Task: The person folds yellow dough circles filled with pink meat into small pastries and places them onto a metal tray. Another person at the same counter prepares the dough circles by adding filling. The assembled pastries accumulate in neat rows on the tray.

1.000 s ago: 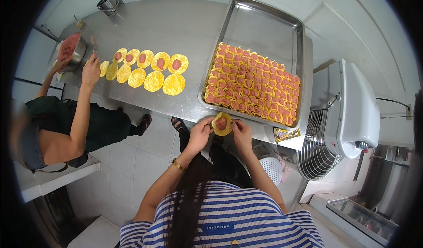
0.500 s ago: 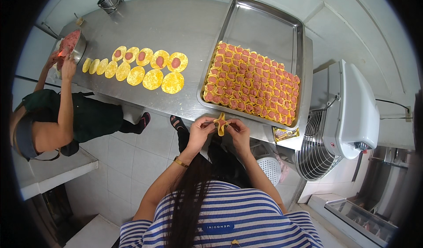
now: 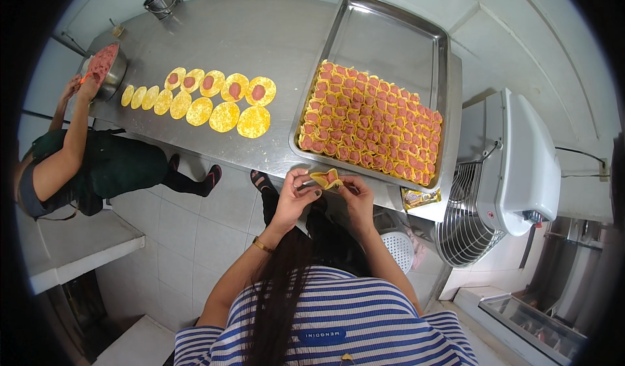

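In front of the table's near edge I hold a partly folded dumpling (image 3: 325,178), a yellow wrapper with pink meat filling. My left hand (image 3: 293,198) grips its left side, and my right hand (image 3: 357,200) pinches the right side. Just beyond my hands, a large steel tray (image 3: 398,40) holds tight rows of open-topped dumplings (image 3: 371,119). Left of the tray, two rows of round yellow wrappers (image 3: 223,117) lie on the steel table (image 3: 260,37). The far row's wrappers carry meat lumps (image 3: 258,93); the near row's are bare.
At the left, a co-worker's hands (image 3: 81,87) work at a metal bowl of pink meat (image 3: 104,63). A small metal pail (image 3: 163,1) stands at the back. A white mixer with a wire guard (image 3: 521,164) stands right of the table. A yellow packet (image 3: 420,198) lies under the tray's near corner.
The dumpling has turned in my fingers, its long flaps now swung sideways and drawn in closer around the meat. The co-worker's hands and body have shifted left.
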`<state>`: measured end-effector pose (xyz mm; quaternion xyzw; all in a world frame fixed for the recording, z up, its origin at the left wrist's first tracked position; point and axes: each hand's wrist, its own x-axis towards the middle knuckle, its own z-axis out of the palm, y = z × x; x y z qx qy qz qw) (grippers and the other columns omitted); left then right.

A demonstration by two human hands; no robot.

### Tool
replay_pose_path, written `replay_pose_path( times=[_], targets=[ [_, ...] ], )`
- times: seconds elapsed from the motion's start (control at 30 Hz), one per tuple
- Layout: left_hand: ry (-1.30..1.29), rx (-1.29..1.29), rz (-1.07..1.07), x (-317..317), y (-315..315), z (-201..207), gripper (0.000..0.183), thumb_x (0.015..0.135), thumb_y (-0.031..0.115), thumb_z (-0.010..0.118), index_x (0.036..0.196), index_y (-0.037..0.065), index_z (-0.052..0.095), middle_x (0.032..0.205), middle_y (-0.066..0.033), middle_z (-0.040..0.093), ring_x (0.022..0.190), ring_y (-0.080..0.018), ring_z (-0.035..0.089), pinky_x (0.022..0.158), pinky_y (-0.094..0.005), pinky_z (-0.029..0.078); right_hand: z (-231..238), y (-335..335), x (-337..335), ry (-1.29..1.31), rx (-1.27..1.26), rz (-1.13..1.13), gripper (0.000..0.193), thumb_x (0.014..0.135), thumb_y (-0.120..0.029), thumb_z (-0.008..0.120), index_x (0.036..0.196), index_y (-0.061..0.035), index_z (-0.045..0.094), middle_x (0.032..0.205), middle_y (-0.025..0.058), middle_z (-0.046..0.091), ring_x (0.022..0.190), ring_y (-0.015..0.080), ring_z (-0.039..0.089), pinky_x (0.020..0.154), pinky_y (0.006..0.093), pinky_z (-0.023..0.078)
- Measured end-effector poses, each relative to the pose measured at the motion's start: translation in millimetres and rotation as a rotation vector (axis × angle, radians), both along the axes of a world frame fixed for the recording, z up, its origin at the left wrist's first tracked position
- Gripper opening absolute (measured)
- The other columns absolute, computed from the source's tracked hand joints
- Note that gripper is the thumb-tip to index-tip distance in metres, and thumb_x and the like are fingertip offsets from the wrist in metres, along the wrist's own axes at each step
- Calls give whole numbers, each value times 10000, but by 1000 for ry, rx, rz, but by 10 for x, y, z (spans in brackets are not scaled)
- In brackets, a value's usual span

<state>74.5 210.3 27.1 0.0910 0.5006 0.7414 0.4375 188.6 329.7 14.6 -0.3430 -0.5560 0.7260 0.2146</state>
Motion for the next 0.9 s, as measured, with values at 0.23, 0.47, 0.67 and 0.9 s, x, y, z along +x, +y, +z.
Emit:
replay_pose_path(
  times=[0.23,0.47,0.67,0.9],
  targets=[
    [648,-223,-134,-158,101,-150,218,743,-86,638,931,12,589,1101,-103,587,981,-146,589,814,-261,510,65,106,11,-23,327,150,366,714,52,641,1074,9,588,981,105,591,877,192,625,787,284,504],
    [666,-227,-236,-102,150,-40,208,734,-96,631,904,14,583,1042,-94,606,938,-163,621,742,-273,542,80,233,22,-187,482,240,372,678,70,615,1041,-6,587,872,123,626,846,238,638,727,315,513],
    [610,-305,-275,-73,245,3,251,730,-66,662,957,-2,576,935,-101,631,855,-167,646,729,-276,544,103,241,-18,-248,780,241,341,652,81,574,977,-19,599,877,150,600,760,336,601,653,384,485],
    [823,-366,-340,-126,221,-16,331,698,-7,718,1008,0,602,836,-112,640,769,-184,657,692,-271,541,184,89,44,-312,720,166,266,696,48,572,947,-23,617,873,141,582,795,340,579,694,401,470]
  ],
)
